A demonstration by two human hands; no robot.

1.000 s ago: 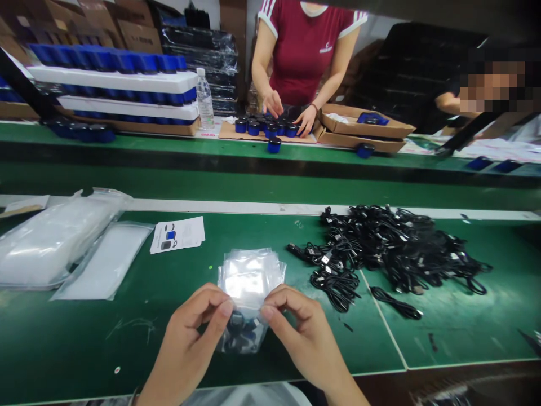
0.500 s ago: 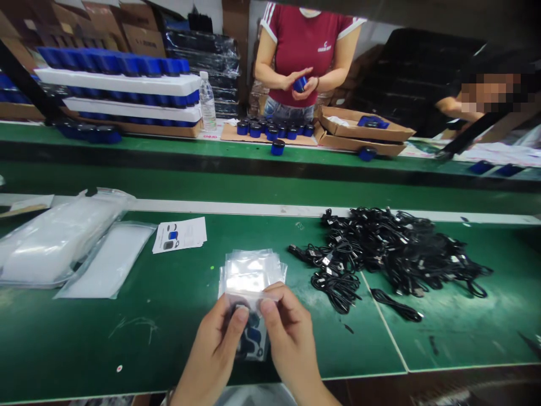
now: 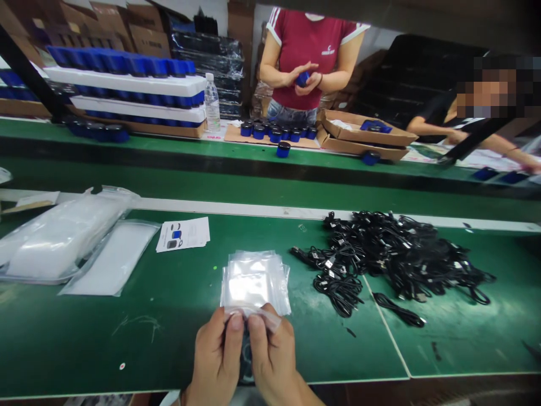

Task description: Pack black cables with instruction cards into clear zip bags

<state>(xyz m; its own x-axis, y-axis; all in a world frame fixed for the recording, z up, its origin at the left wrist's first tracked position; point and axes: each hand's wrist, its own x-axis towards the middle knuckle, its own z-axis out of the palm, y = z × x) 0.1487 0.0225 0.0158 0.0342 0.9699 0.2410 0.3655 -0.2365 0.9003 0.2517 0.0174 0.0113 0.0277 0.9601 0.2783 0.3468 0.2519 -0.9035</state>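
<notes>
Both hands pinch the top edge of one small clear plastic bag near the table's front edge. My left hand grips it on the left, thumb on the near face. On the other side my right hand is closed on the same edge, the two thumbs almost touching. Dark contents show through the bag between the hands; much of them is hidden by my fingers. Just beyond lies a loose stack of flat clear bags.
A heap of black USB cables lies to the right, with one coiled cable apart. Leftward are printed leaflets and large bags of white sheets. Across the bench a co-worker holds a blue item; another person reaches at right.
My hands have drawn closer together and slightly lower, thumbs now side by side on the bag's top edge. At right, the other person's arms have come into view over the bench.
</notes>
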